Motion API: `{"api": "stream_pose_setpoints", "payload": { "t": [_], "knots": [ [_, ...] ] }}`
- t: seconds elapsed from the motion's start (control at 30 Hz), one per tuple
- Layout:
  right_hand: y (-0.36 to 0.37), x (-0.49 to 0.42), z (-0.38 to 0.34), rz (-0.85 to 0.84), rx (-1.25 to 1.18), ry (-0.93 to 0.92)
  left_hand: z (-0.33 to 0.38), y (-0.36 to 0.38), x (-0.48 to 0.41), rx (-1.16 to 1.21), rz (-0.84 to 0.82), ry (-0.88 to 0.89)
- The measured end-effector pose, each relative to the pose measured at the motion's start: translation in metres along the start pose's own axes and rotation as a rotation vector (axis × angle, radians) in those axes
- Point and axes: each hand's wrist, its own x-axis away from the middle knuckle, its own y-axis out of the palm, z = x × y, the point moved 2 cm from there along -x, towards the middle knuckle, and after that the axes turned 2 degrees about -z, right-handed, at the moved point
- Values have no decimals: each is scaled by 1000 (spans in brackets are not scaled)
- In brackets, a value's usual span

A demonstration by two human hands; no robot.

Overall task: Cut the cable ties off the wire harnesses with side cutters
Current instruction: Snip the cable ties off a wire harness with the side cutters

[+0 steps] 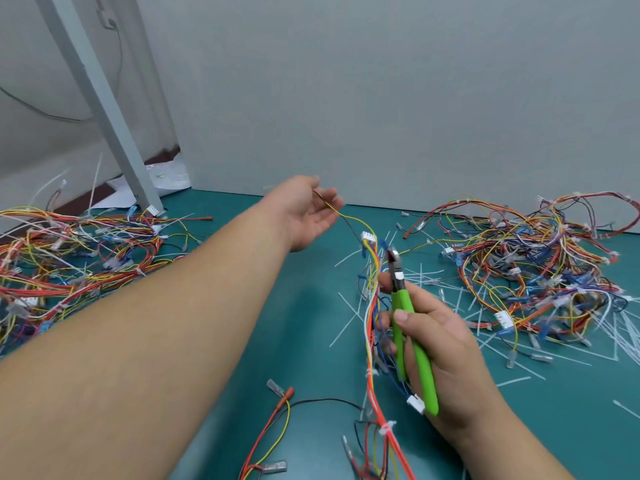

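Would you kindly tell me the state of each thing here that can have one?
Left hand: raised, pinches two thin wires.
Right hand: grips the cutters.
Cutters: tip at the harness; cannot tell whether the jaws are open.
Harness: lying on the table, ties still on.
Cut ties: loose, scattered on the table.
Left pile: tangled.
Right pile: tangled.
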Motion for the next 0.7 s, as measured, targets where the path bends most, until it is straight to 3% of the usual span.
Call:
{"api": "stream_pose_setpoints", "payload": {
  "t": [0.13, 0.3, 0.43, 0.57, 0.7],
  "knots": [
    [-4, -1, -2, 100, -11, -33, 16, -9, 1, 101, 79, 81],
    [-11, -4, -6, 240, 8, -139, -10, -33, 19, -110, 227, 255],
    [-12, -4, -11, 224, -143, -201, -56, -44, 35, -122, 218, 376],
    [-3, 2, -16, 237, 39, -302, -101, -46, 48, -137, 226, 515],
    [-6, 9, -26, 220, -49, -385, -125, -43, 52, -207, 146, 631]
  ]
}}
